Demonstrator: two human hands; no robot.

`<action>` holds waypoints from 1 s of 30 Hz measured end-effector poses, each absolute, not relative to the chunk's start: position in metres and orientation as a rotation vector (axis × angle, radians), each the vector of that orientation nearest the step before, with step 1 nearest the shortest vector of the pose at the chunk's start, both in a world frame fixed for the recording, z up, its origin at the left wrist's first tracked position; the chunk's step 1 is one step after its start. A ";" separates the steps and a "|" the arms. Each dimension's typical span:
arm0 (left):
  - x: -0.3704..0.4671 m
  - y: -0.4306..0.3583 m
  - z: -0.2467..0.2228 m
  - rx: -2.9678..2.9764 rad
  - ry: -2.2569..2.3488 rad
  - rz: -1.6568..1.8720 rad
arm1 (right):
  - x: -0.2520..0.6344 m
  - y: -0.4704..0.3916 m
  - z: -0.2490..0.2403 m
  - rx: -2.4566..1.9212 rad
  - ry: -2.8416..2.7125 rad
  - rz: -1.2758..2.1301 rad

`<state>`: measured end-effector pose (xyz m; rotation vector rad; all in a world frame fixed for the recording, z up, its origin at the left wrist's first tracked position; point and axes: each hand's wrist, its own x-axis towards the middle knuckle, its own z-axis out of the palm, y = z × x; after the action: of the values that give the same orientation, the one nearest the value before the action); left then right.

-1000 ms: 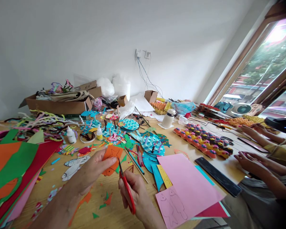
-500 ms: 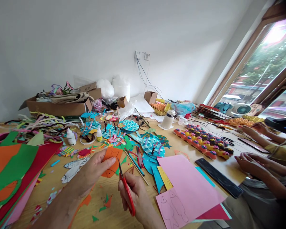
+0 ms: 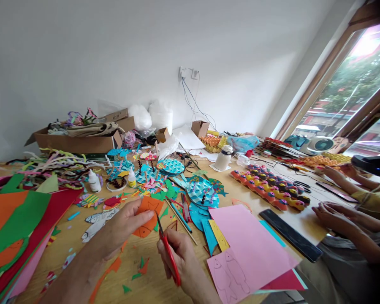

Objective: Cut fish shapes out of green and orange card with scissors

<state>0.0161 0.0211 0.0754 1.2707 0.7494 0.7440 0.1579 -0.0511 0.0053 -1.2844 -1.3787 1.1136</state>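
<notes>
My left hand [image 3: 130, 221] pinches a piece of orange paper [image 3: 147, 207] with a fish outline drawn on it, thumb on top. In my right hand [image 3: 179, 255] is a pair of red-handled scissors [image 3: 173, 261], fingers wrapped around the loops. The blades point up and away, their tips at the right edge of the orange paper. A long orange offcut [image 3: 105, 276] lies under my left forearm, with small green and orange scraps [image 3: 142, 267] beside it. To the right, a pink sheet [image 3: 250, 249] bears drawn fish outlines.
Coloured paper [image 3: 28, 223] is stacked at left, near glue bottles [image 3: 94, 181] and pipe cleaners [image 3: 60, 169]. Blue paper crafts [image 3: 199, 192] stand ahead. A black bar-shaped object [image 3: 289, 234] and painted egg-carton pieces [image 3: 269, 185] lie right. Another person's hands [image 3: 338, 217] rest at the far right.
The orange paper has tilted slightly in my left hand and shifted a little right. The scissors have barely moved and stay at its edge.
</notes>
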 end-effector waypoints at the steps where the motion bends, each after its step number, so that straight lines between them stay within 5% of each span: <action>1: 0.016 0.021 0.076 1.269 0.756 0.748 | 0.158 -0.051 0.005 -1.288 -1.381 1.113; 30: 0.008 0.025 0.075 1.294 0.751 0.697 | 0.159 -0.051 0.017 -1.262 -1.494 1.054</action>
<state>0.0079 0.0249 0.0748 1.2941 0.7506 0.6973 0.1589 -0.0510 0.0168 -1.2616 -1.4937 1.0543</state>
